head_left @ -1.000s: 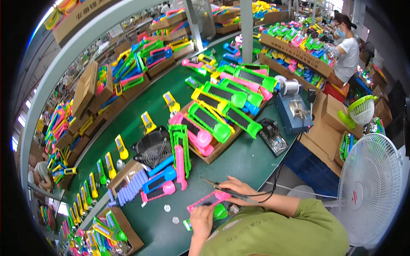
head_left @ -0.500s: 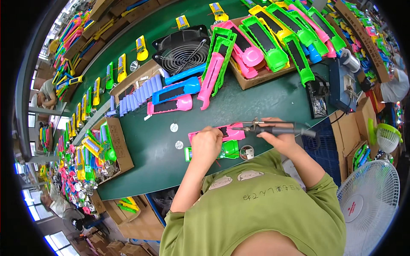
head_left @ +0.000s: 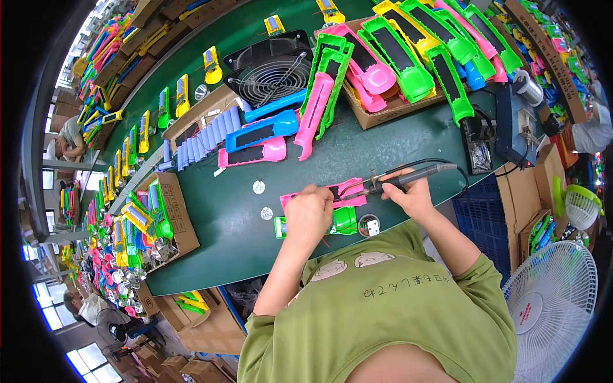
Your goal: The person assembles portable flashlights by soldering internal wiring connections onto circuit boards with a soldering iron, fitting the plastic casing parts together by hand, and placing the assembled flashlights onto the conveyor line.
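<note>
My right hand (head_left: pixel 410 195) grips a soldering iron (head_left: pixel 418 175) with a dark handle and a thin metal guide along it. Its tip points left, over the right end of a pink plastic torch casing (head_left: pixel 355 190) lying on the table. My left hand (head_left: pixel 308 214) rests across the middle of that casing, fingertips pinched together inside it; whatever they hold is hidden. Just nearer to me lies a green torch casing (head_left: pixel 345 221), partly covered by my left hand, with a thin red wire by it. Beside it stands a small round container (head_left: pixel 365 220) with a white block.
Beyond my hands lie pink and blue casings (head_left: pixel 260 131), a row of lavender cylindrical cells (head_left: pixel 207 135) and a black fan (head_left: pixel 273 76). A cardboard box (head_left: pixel 383 116) heaped with casings stands at the back. At right are a blue-grey power unit (head_left: pixel 513 137) and cable.
The soldering iron has tilted, its handle end rising away from me, and my right hand has turned with it. My left hand stays nearly where it was. The view has shifted slightly.
</note>
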`<act>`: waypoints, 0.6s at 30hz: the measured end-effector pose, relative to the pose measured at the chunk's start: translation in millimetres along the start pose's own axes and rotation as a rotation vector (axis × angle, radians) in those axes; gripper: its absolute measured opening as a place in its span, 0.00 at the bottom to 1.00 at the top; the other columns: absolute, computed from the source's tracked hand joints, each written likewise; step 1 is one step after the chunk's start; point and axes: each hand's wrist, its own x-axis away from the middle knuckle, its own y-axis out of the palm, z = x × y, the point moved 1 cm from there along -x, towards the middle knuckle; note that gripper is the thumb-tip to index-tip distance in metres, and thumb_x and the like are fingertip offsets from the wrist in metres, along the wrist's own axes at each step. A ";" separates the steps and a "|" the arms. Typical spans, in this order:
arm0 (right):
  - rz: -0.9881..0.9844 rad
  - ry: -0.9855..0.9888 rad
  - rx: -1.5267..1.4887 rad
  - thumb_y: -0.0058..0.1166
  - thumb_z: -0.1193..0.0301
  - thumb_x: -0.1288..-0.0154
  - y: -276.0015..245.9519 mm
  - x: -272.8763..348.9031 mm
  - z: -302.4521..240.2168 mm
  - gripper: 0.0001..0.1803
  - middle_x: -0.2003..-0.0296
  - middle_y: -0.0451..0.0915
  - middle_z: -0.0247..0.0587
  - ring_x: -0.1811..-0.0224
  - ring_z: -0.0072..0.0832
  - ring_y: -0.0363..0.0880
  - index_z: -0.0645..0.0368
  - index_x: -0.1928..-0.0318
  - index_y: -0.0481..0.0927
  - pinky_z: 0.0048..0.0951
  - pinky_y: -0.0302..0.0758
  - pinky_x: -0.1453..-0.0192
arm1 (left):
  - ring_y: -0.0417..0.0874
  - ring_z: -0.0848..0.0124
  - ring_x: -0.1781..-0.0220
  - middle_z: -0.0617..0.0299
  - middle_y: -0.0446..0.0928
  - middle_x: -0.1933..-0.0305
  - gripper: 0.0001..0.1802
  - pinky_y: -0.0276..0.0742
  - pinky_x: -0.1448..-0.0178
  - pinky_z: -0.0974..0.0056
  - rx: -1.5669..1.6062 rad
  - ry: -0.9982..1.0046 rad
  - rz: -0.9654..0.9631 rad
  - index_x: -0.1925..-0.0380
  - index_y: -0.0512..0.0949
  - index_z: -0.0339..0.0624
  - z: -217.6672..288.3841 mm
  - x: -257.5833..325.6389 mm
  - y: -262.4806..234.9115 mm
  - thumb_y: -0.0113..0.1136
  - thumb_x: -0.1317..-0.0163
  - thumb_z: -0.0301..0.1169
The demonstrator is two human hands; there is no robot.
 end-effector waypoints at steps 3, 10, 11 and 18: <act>0.003 -0.008 -0.005 0.55 0.79 0.46 1.4 1.4 3.4 0.08 0.70 0.77 0.41 0.73 0.21 0.77 0.69 0.65 0.75 0.21 0.75 0.68 | 0.78 0.63 0.77 0.59 0.76 0.77 0.02 0.72 0.72 0.62 -0.027 0.000 0.004 0.80 0.79 0.45 1.8 0.9 -0.5 0.60 0.58 0.25; 0.007 0.002 -0.039 0.54 0.78 0.45 0.2 1.6 7.0 0.08 0.71 0.77 0.41 0.73 0.23 0.78 0.70 0.64 0.74 0.21 0.75 0.68 | 0.78 0.61 0.77 0.57 0.76 0.76 0.02 0.73 0.72 0.61 -0.045 -0.011 0.005 0.81 0.79 0.43 1.2 -1.5 3.2 0.59 0.58 0.25; 0.014 0.013 -0.021 0.54 0.78 0.45 0.3 1.4 6.1 0.08 0.71 0.77 0.42 0.73 0.23 0.78 0.70 0.64 0.74 0.21 0.75 0.68 | 0.78 0.61 0.77 0.56 0.76 0.76 0.02 0.73 0.71 0.61 -0.049 -0.007 0.004 0.81 0.79 0.43 1.1 -3.4 2.9 0.59 0.58 0.25; 0.090 -0.199 0.120 0.53 0.75 0.42 8.4 25.2 -17.3 0.09 0.75 0.78 0.40 0.76 0.22 0.77 0.67 0.62 0.74 0.25 0.73 0.64 | 0.78 0.59 0.78 0.55 0.75 0.76 0.01 0.73 0.72 0.58 -0.104 -0.010 -0.008 0.81 0.79 0.44 1.6 -3.4 -0.4 0.59 0.57 0.27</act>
